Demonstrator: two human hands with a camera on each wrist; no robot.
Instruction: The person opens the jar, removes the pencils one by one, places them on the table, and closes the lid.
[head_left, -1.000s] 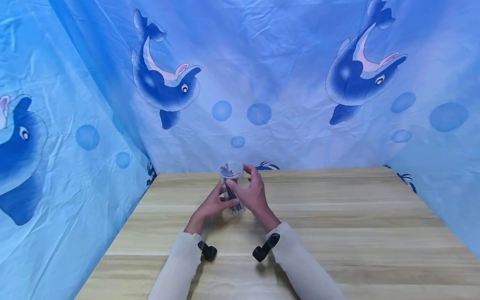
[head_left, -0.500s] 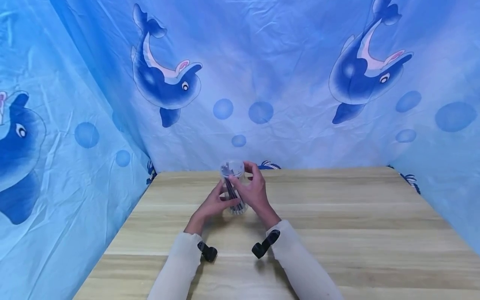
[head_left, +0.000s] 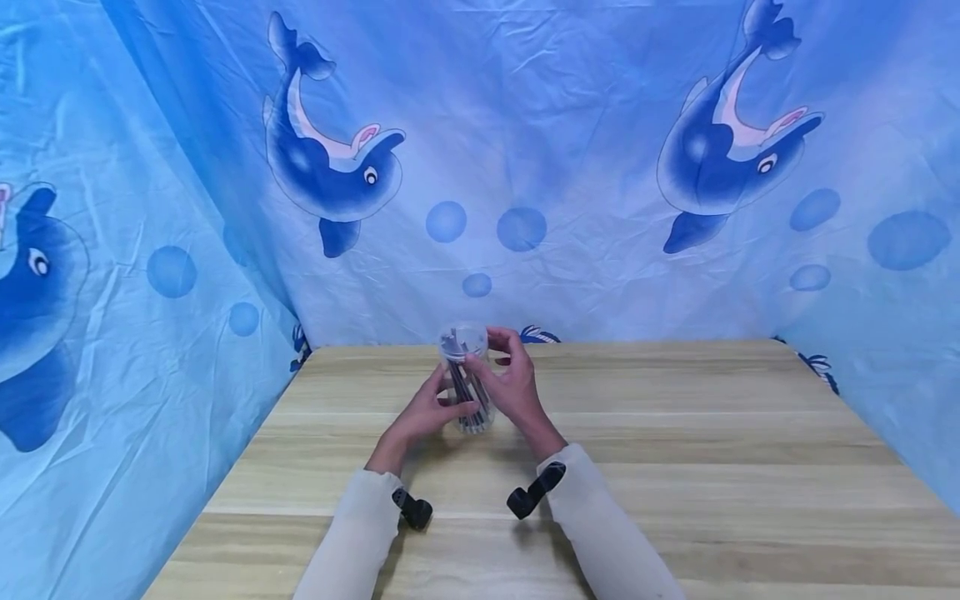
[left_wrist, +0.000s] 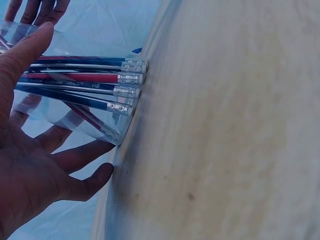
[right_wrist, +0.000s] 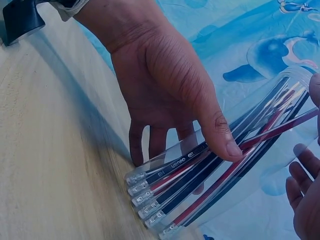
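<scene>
Creased blue dolphin-print cloth (head_left: 555, 150) hangs around three sides of a wood-grain tabletop (head_left: 712, 467).

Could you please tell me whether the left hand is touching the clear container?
Touching: the right wrist view shows the left hand with its thumb laid against the side of the clear container.

The head camera looks forward and down from well back, the table (head_left: 675, 467) at six o'clock, the dolphin backdrop (head_left: 517, 125) at twelve. The left wrist camera (head_left: 414, 510) sits close, rolled sideways, facing along the left hand (head_left: 423, 414), table at three o'clock and pencil jar (head_left: 467, 379) at ten. The right wrist camera (head_left: 534, 493), equally near, faces across to the left hand, jar at four o'clock. All three share jar, table, left hand and fingers of the right hand (head_left: 513, 390).
</scene>
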